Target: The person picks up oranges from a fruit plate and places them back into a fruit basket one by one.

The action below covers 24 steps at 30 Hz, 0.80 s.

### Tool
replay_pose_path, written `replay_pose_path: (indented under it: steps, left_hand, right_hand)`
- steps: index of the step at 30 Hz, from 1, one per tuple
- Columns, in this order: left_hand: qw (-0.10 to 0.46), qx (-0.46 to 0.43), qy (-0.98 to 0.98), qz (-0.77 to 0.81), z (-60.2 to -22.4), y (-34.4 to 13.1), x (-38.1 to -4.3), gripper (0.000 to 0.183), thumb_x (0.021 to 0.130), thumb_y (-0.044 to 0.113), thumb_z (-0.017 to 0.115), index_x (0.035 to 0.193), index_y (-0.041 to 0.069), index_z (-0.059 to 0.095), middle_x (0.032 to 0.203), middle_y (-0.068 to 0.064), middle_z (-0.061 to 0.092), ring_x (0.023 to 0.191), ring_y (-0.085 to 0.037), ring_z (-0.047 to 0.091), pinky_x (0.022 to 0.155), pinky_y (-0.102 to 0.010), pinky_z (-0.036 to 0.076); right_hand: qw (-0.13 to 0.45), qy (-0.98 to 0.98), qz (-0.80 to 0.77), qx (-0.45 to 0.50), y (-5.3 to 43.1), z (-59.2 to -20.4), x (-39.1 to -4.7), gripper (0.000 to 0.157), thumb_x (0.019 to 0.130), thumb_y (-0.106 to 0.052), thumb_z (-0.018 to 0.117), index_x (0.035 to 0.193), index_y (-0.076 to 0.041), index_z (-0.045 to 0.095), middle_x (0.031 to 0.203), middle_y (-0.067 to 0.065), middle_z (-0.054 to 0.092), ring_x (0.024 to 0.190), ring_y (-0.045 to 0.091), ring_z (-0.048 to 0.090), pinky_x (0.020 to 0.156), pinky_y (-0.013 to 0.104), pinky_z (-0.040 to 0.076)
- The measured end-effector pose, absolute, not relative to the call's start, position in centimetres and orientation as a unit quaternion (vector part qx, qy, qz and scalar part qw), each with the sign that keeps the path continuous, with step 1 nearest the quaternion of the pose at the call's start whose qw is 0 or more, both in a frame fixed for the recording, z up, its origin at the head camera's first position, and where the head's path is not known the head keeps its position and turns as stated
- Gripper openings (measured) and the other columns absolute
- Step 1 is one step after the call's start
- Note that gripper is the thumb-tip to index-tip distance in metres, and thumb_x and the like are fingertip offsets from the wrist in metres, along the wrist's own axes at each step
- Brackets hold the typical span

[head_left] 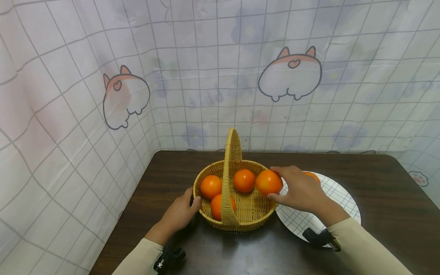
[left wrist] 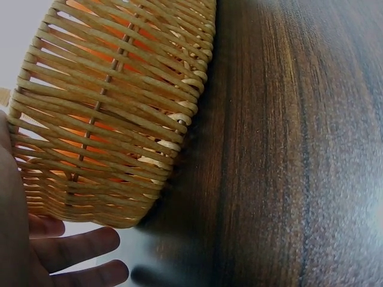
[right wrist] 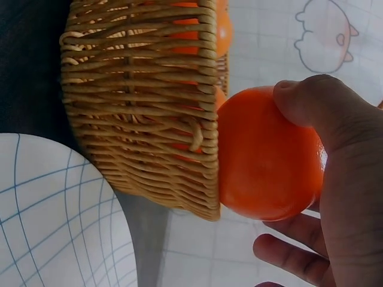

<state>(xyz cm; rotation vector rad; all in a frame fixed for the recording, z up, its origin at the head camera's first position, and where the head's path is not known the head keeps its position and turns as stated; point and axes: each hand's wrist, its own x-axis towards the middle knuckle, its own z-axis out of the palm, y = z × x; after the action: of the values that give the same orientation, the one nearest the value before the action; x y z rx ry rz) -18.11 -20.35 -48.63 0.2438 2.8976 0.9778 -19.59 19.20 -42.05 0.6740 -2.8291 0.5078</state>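
Note:
A yellow woven wicker basket (head_left: 240,225) with a tall arched handle stands on the table. Several oranges lie inside it, among them one orange (head_left: 211,186) at the left and another (head_left: 244,180) toward the back. My left hand (head_left: 180,212) holds the basket's left side, thumb at the rim; its other fingertips (left wrist: 96,241) reach past the wicker. Between thumb and fingers, my right hand (head_left: 299,189) grips a smooth, shiny orange (right wrist: 269,158) at the basket's right rim. In the right wrist view this fruit sits level with the rim, overlapping its edge.
To the right of the basket lies a round white plate (head_left: 343,202) with a grid pattern, partly under my right forearm. One more orange (head_left: 313,176) on it is half hidden behind my right hand. A grid-patterned curtain (head_left: 206,95) hangs behind the dark wooden table (head_left: 154,172).

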Motion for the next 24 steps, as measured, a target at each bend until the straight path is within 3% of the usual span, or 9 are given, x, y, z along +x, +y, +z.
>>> replay_pose_path:
  steps: [5, 12, 20, 24]
  left_hand:
    - [0.038, 0.080, 0.943, 0.320, -48.7, -20.4, -18.1, 0.060, 0.108, 0.043, 0.047, 0.154, 0.005, 0.038, 0.134, -0.013, 0.063, 0.117, -0.028, 0.062, 0.100, -0.054, 0.046]
    - [0.038, 0.080, 0.942, 0.324, -48.8, -20.4, -18.2, 0.059, 0.108, 0.043, 0.047, 0.154, 0.005, 0.039, 0.133, -0.012, 0.063, 0.116, -0.026, 0.063, 0.099, -0.054, 0.047]
    - [0.039, 0.082, 0.943, 0.320, -48.8, -20.4, -18.3, 0.060, 0.108, 0.044, 0.045, 0.154, 0.006, 0.039, 0.134, -0.013, 0.063, 0.114, -0.024, 0.063, 0.098, -0.052, 0.048]
    - [0.041, 0.078, 0.945, 0.316, -48.7, -20.4, -18.3, 0.061, 0.109, 0.045, 0.045, 0.154, 0.006, 0.038, 0.135, -0.013, 0.062, 0.116, -0.025, 0.062, 0.098, -0.053, 0.047]
  right_hand:
    - [0.078, -0.954, 0.181, 0.228, 18.9, -42.1, -19.4, 0.083, 0.081, -0.055, 0.082, 0.147, -0.013, 0.055, 0.134, 0.011, 0.062, 0.116, 0.032, 0.060, 0.074, 0.048, 0.057]
    - [0.072, -0.952, 0.193, 0.226, 19.2, -42.1, -19.2, 0.077, 0.082, -0.054, 0.082, 0.144, -0.015, 0.059, 0.137, 0.010, 0.061, 0.126, 0.035, 0.055, 0.081, 0.056, 0.055]
    - [0.084, -0.958, 0.172, 0.215, 20.7, -42.8, -19.0, 0.078, 0.083, -0.056, 0.080, 0.144, -0.013, 0.059, 0.139, 0.011, 0.060, 0.124, 0.035, 0.058, 0.088, 0.058, 0.053]
    - [0.093, -0.960, 0.159, 0.211, 21.4, -43.0, -18.9, 0.079, 0.082, -0.058, 0.080, 0.143, -0.012, 0.060, 0.136, 0.013, 0.062, 0.111, 0.031, 0.063, 0.079, 0.052, 0.056]
